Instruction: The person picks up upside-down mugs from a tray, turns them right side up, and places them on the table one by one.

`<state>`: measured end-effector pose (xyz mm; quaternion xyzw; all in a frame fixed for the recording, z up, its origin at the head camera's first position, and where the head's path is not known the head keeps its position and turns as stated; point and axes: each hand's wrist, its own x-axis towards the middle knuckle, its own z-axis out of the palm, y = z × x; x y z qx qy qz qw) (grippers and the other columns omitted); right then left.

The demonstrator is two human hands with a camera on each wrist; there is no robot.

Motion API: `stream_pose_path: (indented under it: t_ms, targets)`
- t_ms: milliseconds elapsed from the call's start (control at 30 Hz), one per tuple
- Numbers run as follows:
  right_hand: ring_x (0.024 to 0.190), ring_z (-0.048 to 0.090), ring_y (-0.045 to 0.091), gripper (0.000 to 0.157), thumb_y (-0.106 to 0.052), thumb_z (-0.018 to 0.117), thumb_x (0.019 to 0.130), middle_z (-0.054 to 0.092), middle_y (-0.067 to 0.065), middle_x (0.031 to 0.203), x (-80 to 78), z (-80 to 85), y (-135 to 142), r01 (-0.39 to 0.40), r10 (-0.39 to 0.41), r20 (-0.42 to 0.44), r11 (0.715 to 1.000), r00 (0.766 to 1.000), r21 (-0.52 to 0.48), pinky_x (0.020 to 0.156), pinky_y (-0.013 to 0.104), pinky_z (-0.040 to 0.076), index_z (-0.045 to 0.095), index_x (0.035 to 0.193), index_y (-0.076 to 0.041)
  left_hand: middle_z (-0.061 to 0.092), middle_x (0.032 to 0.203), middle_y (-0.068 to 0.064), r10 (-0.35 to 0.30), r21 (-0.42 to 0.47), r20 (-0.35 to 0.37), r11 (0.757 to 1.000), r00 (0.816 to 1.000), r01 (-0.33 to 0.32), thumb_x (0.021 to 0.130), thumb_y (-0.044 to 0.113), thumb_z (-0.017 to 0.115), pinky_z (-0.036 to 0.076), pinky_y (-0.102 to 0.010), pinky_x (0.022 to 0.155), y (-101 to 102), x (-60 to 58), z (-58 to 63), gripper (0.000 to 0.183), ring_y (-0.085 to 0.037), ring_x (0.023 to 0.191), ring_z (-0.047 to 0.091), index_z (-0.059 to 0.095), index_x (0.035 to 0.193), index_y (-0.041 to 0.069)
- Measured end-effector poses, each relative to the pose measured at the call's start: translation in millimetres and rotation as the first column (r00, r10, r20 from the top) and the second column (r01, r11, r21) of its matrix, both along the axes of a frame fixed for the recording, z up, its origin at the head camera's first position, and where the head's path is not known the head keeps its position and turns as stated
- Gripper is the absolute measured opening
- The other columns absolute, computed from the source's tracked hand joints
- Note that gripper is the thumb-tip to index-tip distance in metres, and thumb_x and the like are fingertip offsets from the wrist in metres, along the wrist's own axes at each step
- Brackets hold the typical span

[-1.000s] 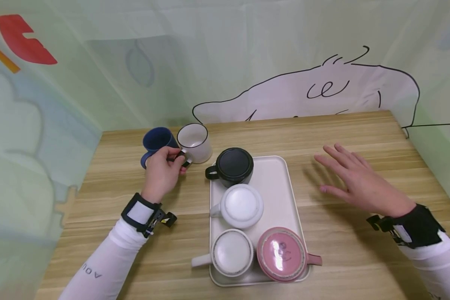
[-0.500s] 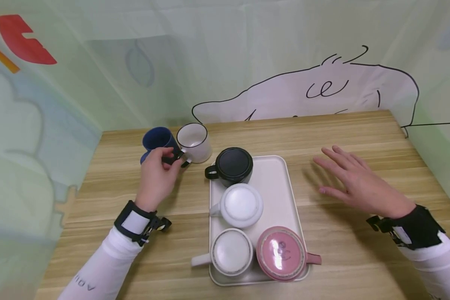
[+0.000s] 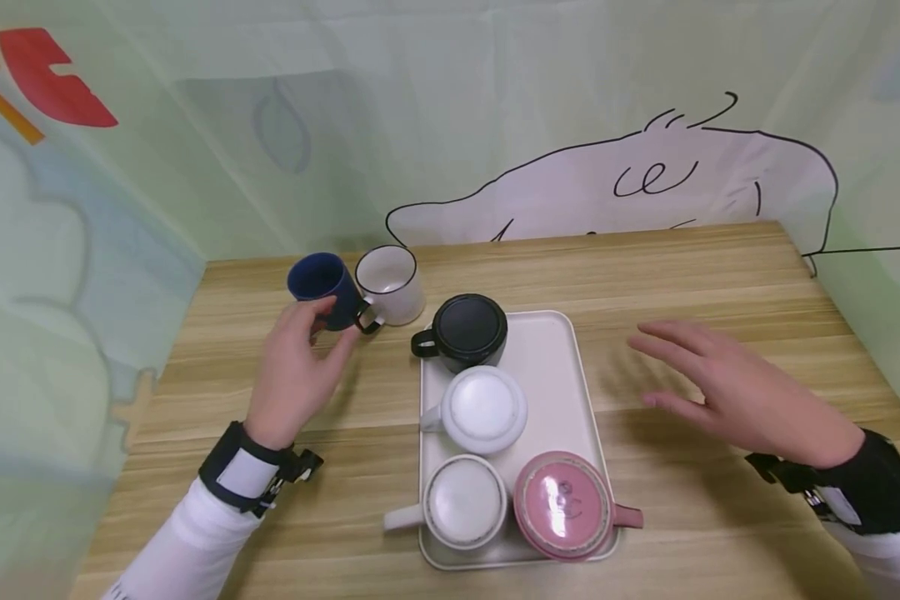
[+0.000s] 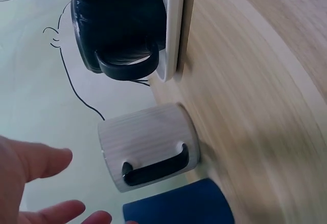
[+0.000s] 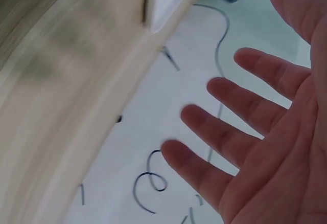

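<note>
My left hand is in front of the blue mug, thumb and fingers apart and holding nothing. Beside that mug stands a white mug with a black rim and a black handle; both stand upright, mouths up. In the left wrist view a gap shows between my fingers and the white mug's black handle. My right hand hovers right of the tray with fingers spread, touching nothing.
A white tray carries upside-down mugs: a black mug, a white mug, another white mug and a pink mug. Some handles stick out past its rim. A printed curtain hangs behind the wooden table.
My left hand has let go of the white mug's black handle and drawn back toward me, its fingers opening. My right hand has shifted slightly down and right.
</note>
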<state>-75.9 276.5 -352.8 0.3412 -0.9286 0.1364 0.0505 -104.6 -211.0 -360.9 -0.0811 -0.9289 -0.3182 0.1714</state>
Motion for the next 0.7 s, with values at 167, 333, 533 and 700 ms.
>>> stream_pose_path:
  t_ms: [167,333,533,700]
  targets:
    - [0.122,0.055,0.019,0.06,-0.046,0.072,0.088,0.056,-0.002,0.135,17.7,11.3,-8,-0.032,0.032,0.011,0.999,0.999,-0.003,0.096,0.043,0.048,0.059,0.138,-0.017,0.055,0.133,-0.02,-0.01,-0.088,-0.004,0.996,1.0,0.01,0.093,0.028,0.07,0.042,-0.052,0.099,-2,10.3,6.1,0.051,-0.036,0.12,0.052,0.058,0.133,-0.003]
    - [0.109,0.06,0.007,0.049,-0.052,0.071,0.088,0.059,-0.015,0.123,34.8,19.0,-18,-0.081,0.082,0.083,0.997,0.993,-0.011,0.088,0.035,0.054,0.065,0.127,-0.023,0.052,0.137,-0.022,-0.035,-0.169,-0.006,0.985,0.999,0.033,0.091,0.033,0.071,0.038,-0.056,0.102,-5,20.1,7.2,0.057,-0.041,0.125,0.047,0.059,0.134,-0.001]
    - [0.09,0.056,-0.005,0.043,-0.057,0.072,0.083,0.055,-0.026,0.109,53.0,19.4,-26,-0.191,0.196,0.093,0.98,0.976,-0.063,0.075,0.024,0.054,0.066,0.115,-0.029,0.047,0.142,-0.026,-0.089,-0.287,-0.044,0.955,0.995,0.073,0.085,0.04,0.075,0.033,-0.062,0.105,-11,27.4,-1.9,0.066,-0.048,0.127,0.044,0.059,0.137,0.002]
    - [0.086,0.056,-0.006,0.042,-0.058,0.074,0.08,0.057,-0.025,0.104,61.8,12.7,-33,-0.254,0.264,0.079,0.961,0.961,-0.111,0.072,0.019,0.052,0.068,0.11,-0.028,0.043,0.146,-0.027,-0.135,-0.372,-0.069,0.923,0.988,0.1,0.084,0.048,0.073,0.028,-0.065,0.106,-15,30.9,-12.8,0.071,-0.053,0.132,0.038,0.058,0.139,0.007]
